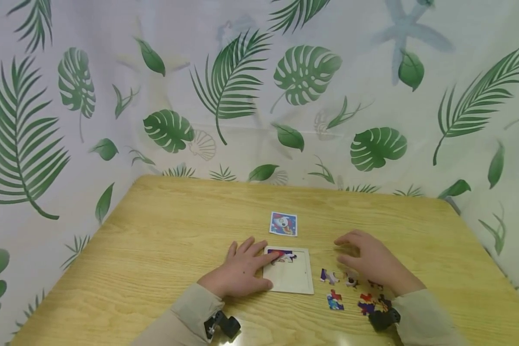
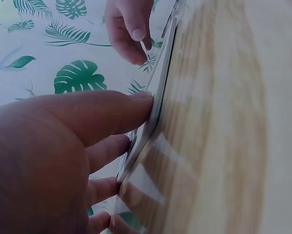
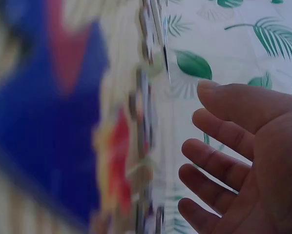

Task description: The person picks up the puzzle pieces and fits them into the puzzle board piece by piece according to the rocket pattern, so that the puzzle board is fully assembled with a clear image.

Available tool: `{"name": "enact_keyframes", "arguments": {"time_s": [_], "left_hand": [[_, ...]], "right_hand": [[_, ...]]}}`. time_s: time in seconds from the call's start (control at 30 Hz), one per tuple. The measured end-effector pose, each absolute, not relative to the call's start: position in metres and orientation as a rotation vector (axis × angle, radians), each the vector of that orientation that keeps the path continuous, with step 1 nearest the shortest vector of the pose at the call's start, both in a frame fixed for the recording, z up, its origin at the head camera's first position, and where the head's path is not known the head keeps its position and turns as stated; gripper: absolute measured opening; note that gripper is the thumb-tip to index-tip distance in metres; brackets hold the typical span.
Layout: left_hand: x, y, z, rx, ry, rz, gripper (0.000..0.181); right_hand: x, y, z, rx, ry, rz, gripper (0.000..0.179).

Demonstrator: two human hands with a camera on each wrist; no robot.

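Observation:
My left hand (image 1: 242, 271) lies spread at the left side of a square white puzzle tray (image 1: 289, 283). Its index finger rests on the joined puzzle pieces (image 1: 290, 258) in the tray's upper left part, and the thumb touches the lower left of the tray. In the left wrist view the thumb (image 2: 112, 114) lies against the tray's edge. Over the table right of the tray hovers my right hand (image 1: 372, 259), thumb and fingers apart. The right wrist view shows nothing between its fingers (image 3: 219, 158). Below that hand lie loose puzzle pieces (image 1: 335, 300), some partly hidden.
Behind the tray lies a small square picture card (image 1: 283, 224) with a cartoon figure on blue. All of this is on a wood-grain table (image 1: 177, 216). A leaf-patterned cloth (image 1: 242, 158) hangs behind. Each wrist wears a black camera, such as the left one (image 1: 227, 326).

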State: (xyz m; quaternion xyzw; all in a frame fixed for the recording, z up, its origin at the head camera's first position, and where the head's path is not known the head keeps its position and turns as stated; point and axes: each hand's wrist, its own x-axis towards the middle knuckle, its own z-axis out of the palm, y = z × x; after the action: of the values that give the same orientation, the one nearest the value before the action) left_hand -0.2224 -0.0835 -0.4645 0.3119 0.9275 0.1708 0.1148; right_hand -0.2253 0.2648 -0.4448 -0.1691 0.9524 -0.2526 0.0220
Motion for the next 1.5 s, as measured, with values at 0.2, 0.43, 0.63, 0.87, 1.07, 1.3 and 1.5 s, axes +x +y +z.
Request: {"name": "enact_keyframes", "arguments": {"time_s": [0.2,0.43,0.63,0.87,1.07,1.3,1.5], "left_hand": [[-0.222,-0.082,-0.463,0.914,2.713,0.514,0.071],[-0.221,-0.081,-0.463,0.928,2.701,0.513,0.072],[-0.220,-0.080,-0.462,0.935,2.688,0.536,0.072],[-0.220,-0.084,-0.464,0.931,2.701,0.512,0.072],[-0.220,-0.085,-0.462,0.926,2.691,0.521,0.072],[-0.220,-0.084,-0.463,0.914,2.681,0.510,0.071],[-0.221,-0.084,-0.463,0.919,2.685,0.500,0.072]], "right_hand": [[-0.218,0.304,-0.445,-0.457,2.981,-0.785,0.043],[-0.209,0.341,-0.449,-0.388,2.963,-0.764,0.047],[-0.206,0.355,-0.452,-0.399,2.919,-0.792,0.048],[-0.207,0.354,-0.454,-0.416,2.887,-0.819,0.048],[-0.209,0.351,-0.459,-0.406,2.901,-0.803,0.044],[-0.212,0.353,-0.466,-0.406,2.914,-0.806,0.040],[-0.214,0.352,-0.468,-0.354,2.923,-0.798,0.038]]}}
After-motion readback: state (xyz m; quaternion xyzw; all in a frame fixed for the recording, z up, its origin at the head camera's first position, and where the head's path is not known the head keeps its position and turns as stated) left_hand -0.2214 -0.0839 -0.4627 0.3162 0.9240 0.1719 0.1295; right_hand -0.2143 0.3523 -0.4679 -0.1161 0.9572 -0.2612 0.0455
